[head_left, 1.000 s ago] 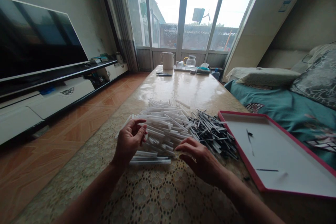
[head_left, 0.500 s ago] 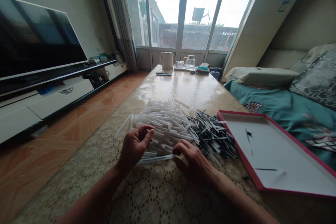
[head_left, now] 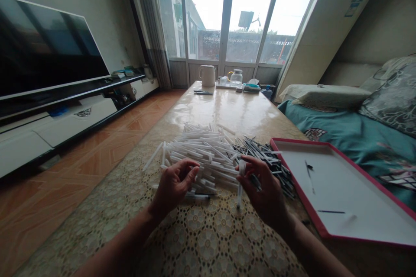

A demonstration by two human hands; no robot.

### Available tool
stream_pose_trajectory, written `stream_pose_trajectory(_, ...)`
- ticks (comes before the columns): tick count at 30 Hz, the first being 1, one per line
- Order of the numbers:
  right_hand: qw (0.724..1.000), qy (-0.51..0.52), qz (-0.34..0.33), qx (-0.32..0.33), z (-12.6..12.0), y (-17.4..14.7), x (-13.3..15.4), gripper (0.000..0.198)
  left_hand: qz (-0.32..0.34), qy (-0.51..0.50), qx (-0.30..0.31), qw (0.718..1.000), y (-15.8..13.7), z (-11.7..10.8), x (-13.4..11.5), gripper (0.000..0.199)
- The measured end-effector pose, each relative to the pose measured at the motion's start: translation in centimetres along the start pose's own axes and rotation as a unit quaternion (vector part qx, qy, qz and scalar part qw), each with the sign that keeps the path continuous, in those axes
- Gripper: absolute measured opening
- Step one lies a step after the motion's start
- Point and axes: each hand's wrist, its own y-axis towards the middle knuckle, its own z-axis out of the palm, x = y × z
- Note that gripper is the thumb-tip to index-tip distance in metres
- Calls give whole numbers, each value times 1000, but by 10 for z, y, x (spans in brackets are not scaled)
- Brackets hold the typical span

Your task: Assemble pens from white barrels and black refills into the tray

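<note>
My right hand (head_left: pixel 264 188) pinches a translucent pen barrel (head_left: pixel 240 192), which hangs nearly upright with its dark end downward. My left hand (head_left: pixel 175 184) is closed, thumb against fingertips; whatever sits in that pinch is too small to make out. Both hands are over the near side of a heap of whitish pen barrels (head_left: pixel 208 149). Just below the left fingertips, another barrel with a dark end (head_left: pixel 199 197) lies on the table. Dark, thin pen refills (head_left: pixel 256 149) are piled to the right, partly hidden by my right hand.
A white tray with a pink rim (head_left: pixel 360 186) stands at the right, a dark refill (head_left: pixel 331 212) and small pieces in it. At the table's far end are a beige kettle (head_left: pixel 208 76), a glass jug (head_left: pixel 237 78) and tissues (head_left: pixel 251 86). A sofa (head_left: pixel 341 130) borders the right side.
My right hand has risen and moved right, bringing a pen barrel upright. My left hand has shifted slightly right. The long barrel between the hands has left its place.
</note>
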Motion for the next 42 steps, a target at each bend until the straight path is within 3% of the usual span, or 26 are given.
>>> stream_pose_trajectory(2,998,14,8,68,8,-3,-1,37,6,17,34,999,-1,1,-1,20)
stream_pose_trajectory(6,978,8,14,208,18,-7,-3,10,29,23,100,994,-2,1,-4,29)
stream_pose_trajectory(9,969,6,31,243,18,-7,-3,14,42,37,154,986,-2,2,-7,31)
stream_pose_trajectory(13,960,35,47,274,15,-6,-3,20,102,111,156,976,-2,3,-5,14)
stream_pose_trajectory(17,940,86,73,322,14,-8,-9,32,190,203,198,940,-1,2,-1,16)
stream_pose_trajectory(20,929,87,69,352,14,-9,-11,34,217,265,218,914,-3,0,-2,19)
stream_pose_trajectory(22,933,48,46,353,15,-9,-10,34,209,274,216,914,-5,-1,-6,25)
stream_pose_trajectory(25,947,-44,-11,319,19,-10,-7,32,153,212,212,942,-7,2,-14,37)
stream_pose_trajectory(29,944,-149,-94,278,17,-7,-4,25,-1,60,211,976,-6,4,-17,46)
stream_pose_trajectory(31,939,-196,-120,257,10,-3,-7,24,-109,-47,187,975,-1,-3,-14,46)
stream_pose_trajectory(33,939,-238,-114,221,0,1,-11,26,-179,-146,110,967,6,-16,-9,46)
stream_pose_trajectory(35,949,-244,-77,185,-8,5,-16,28,-154,-151,12,976,12,-28,-5,44)
stream_pose_trajectory(38,964,-202,-35,169,-12,6,-19,27,-63,0,-16,998,18,-37,-2,38)
stream_pose_trajectory(42,966,-176,-27,186,-4,2,-15,24,32,167,-53,984,16,-30,2,22)
